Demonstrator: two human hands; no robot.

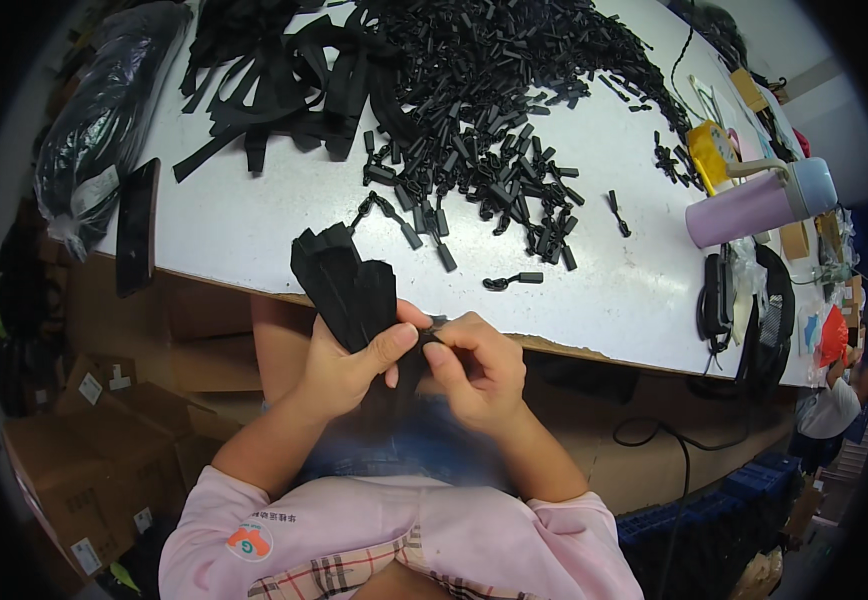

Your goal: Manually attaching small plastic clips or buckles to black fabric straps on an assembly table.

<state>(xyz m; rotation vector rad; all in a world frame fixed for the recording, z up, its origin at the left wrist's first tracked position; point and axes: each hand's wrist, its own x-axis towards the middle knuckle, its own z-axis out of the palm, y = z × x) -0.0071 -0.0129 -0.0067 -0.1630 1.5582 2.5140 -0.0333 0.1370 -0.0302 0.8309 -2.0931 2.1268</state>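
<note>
My left hand (349, 365) is closed around a bundle of black zipper tapes (354, 285), whose upper ends fan out over the table's front edge. Its thumb and forefinger reach toward my right hand (479, 365). That hand is closed in a pinch on a small dark piece (436, 328), which looks like a zipper slider against a tape end; the fingers hide most of it. Beyond my hands, a big heap of black zipper sliders (494, 120) with pull tabs spreads over the white table (594, 300). One loose slider (514, 282) lies near the front edge.
More black tapes (294, 90) lie in a tangle at the far left. A phone (137, 228) and a plastic-wrapped bundle (104, 130) sit at the left edge. To the right are a lilac bottle (744, 210), a yellow object (711, 155) and a black case (719, 295). Cardboard boxes (104, 460) stand below left.
</note>
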